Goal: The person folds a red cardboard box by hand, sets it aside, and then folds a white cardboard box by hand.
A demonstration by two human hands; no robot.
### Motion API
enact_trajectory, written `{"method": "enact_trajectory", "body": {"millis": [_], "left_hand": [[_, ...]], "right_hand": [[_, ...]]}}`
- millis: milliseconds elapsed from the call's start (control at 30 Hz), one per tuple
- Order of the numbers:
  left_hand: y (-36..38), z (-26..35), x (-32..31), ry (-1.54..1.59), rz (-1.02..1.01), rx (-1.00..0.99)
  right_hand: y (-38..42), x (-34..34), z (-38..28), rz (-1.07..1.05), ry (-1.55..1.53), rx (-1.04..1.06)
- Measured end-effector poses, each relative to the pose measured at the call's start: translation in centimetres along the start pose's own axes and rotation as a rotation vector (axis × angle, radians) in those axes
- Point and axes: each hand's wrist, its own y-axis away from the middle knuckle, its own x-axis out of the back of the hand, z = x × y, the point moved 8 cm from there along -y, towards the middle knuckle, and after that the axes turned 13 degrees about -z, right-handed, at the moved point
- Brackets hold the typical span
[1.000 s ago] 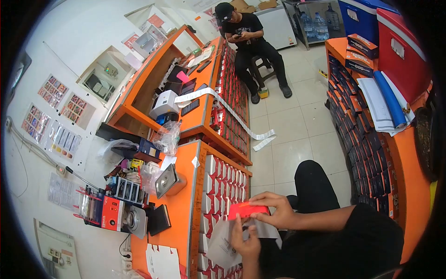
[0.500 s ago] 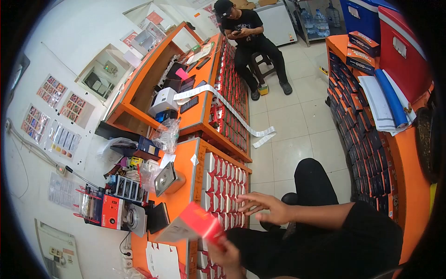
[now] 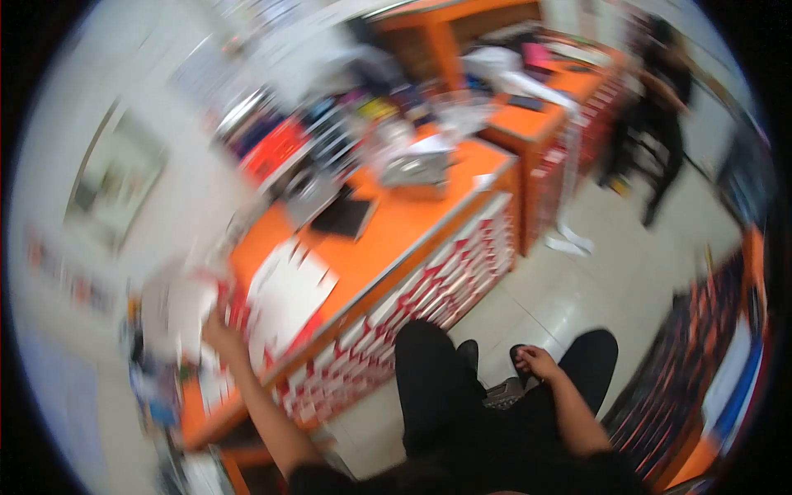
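Observation:
My left hand (image 3: 219, 334) reaches out to the far left end of the orange counter (image 3: 396, 239). Motion blurs its fingers, which look closed at the edge of a red and white cardboard box (image 3: 175, 309). Flat white cardboard sheets (image 3: 289, 289) with slotted edges lie on the counter just right of that hand. Over my lap, near my knee, my right hand (image 3: 536, 363) has its fingers curled in, with nothing visible in them.
A red machine (image 3: 276, 153), a black flat object (image 3: 344, 217) and a metal container (image 3: 417, 173) stand along the counter. Red and white boxes (image 3: 396, 334) fill its front. A seated person (image 3: 656, 107) is at the upper right, near a trailing paper strip (image 3: 569, 177).
The view has swung left. My left hand has carried the red and white box away from my lap to the counter's left end. My right hand's spread fingers have curled in.

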Motion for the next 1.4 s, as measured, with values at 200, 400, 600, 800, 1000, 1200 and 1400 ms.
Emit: {"method": "enact_trajectory", "body": {"millis": [200,400,600,800,1000,1200,1400], "left_hand": [[4.9,-20.5,-10.4,-0.613,-0.437,0.570],[8.5,-28.3,-14.8,-0.151,-0.512,0.836],[9.0,-37.5,-24.2,0.089,-0.587,0.648],[2.5,-11.2,-16.3,0.184,-0.173,0.002],[6.1,1.8,-23.1,0.118,-1.108,-0.114],[4.0,2.1,-19.3,0.155,-0.979,-0.092],[2.2,13.0,-1.3,0.427,-0.747,-0.138]], "right_hand": [[-0.5,1.4,3.6,-0.092,0.278,-0.233],[0.1,2.2,3.3,0.031,0.231,-0.186],[0.3,2.6,4.3,0.026,0.302,-0.252],[-0.1,2.1,2.8,0.071,0.760,-0.184],[0.2,1.0,1.7,0.079,0.859,-0.204],[1.0,1.1,1.0,0.112,0.801,-0.134],[6.2,-6.0,-12.7,0.044,0.365,0.319]]}}
